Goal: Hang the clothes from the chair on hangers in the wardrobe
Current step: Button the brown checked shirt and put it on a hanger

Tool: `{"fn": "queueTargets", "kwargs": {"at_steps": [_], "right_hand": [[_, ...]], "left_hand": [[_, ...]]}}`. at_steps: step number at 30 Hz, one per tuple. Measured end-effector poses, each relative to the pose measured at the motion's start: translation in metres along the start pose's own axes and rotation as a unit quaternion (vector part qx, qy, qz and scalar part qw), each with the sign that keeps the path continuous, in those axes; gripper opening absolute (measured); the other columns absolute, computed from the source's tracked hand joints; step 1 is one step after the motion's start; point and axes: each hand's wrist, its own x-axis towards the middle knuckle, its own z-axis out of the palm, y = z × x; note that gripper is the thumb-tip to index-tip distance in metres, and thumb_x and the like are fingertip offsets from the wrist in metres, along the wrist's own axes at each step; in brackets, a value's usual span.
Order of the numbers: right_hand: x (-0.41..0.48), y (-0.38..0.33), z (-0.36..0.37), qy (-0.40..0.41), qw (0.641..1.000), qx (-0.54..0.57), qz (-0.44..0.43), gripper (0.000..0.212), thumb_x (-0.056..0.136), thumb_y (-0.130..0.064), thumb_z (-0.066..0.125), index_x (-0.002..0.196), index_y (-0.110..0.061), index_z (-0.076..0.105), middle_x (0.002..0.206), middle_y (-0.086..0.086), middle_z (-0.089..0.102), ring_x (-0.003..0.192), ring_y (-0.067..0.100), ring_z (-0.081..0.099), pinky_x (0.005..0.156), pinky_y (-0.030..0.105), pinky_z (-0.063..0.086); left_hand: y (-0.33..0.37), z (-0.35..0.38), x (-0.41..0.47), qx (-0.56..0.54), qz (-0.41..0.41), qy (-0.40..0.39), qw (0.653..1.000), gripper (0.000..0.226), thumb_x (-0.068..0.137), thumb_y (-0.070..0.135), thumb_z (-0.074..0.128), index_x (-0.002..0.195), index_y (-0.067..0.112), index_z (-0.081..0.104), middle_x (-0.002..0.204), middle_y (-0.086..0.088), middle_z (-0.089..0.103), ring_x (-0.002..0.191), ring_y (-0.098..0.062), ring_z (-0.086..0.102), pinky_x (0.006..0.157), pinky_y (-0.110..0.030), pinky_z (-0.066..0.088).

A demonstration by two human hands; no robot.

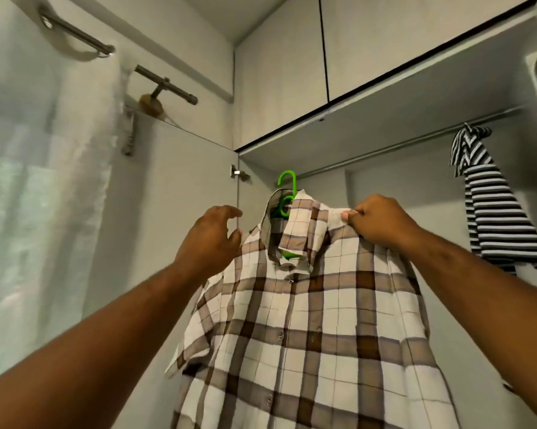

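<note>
**Checked shirt** (307,335): brown and white, buttoned, draped on a green hanger (287,181) and held up before the open wardrobe (354,134). It fills the lower middle of the view and hides most of the wardrobe's interior behind it. The hanger's hook stands at the near end of the rail (400,147); whether it rests on the rail cannot be told.

**Right hand** (381,221): fingers curled, pinching the shirt's cloth at the shoulder, just beside the collar.

**Left hand** (208,243): fingers loosely spread and curved at the shirt's other shoulder, gripping nothing visible; fingertips at the cloth's edge.

**Surroundings**
- Striped garment (493,218): black and white, hanging from the rail well to the right, apart from the shirt.
- Wardrobe door (183,227): swung open on the left, hinge (236,173) showing.
- Upper cabinet doors (279,63): closed, above the rail.
- Pale curtain (44,196): far left, under a metal curtain rod (75,32).
</note>
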Motion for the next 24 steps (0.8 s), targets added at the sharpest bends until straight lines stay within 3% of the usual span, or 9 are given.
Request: {"fn": "queueTargets", "kwargs": {"at_steps": [10,16,24], "right_hand": [[0.127,0.082,0.052,0.093,0.981,-0.147,0.083,0.033,0.098,-0.035,0.063,0.092,-0.003,0.071,0.089,0.015,0.065,0.079,0.028,0.06,0.07,0.03,0.042],[0.179,0.119,0.065,0.147,0.946,-0.25,0.142,0.032,0.1,-0.033,0.059,0.097,-0.002,0.068,0.096,0.016,0.065,0.092,0.033,0.063,0.072,0.033,0.044],[0.236,0.134,0.051,0.227,0.887,-0.37,0.157,0.029,0.1,-0.025,0.059,0.107,0.002,0.066,0.103,0.018,0.065,0.085,0.029,0.057,0.071,0.033,0.044]], "left_hand": [[-0.047,0.193,0.093,-0.059,0.052,-0.036,0.996,0.04,0.098,0.034,0.06,0.137,0.027,0.053,0.145,0.002,0.051,0.122,-0.019,0.056,0.101,-0.043,0.051],[-0.069,0.299,0.168,-0.124,0.119,-0.03,0.985,0.039,0.099,0.034,0.058,0.137,0.029,0.052,0.144,0.005,0.05,0.12,-0.017,0.057,0.101,-0.039,0.05],[-0.034,0.387,0.25,-0.159,0.205,-0.016,0.966,0.042,0.1,0.031,0.056,0.141,0.025,0.049,0.147,0.003,0.05,0.129,-0.019,0.052,0.106,-0.038,0.046]]}}
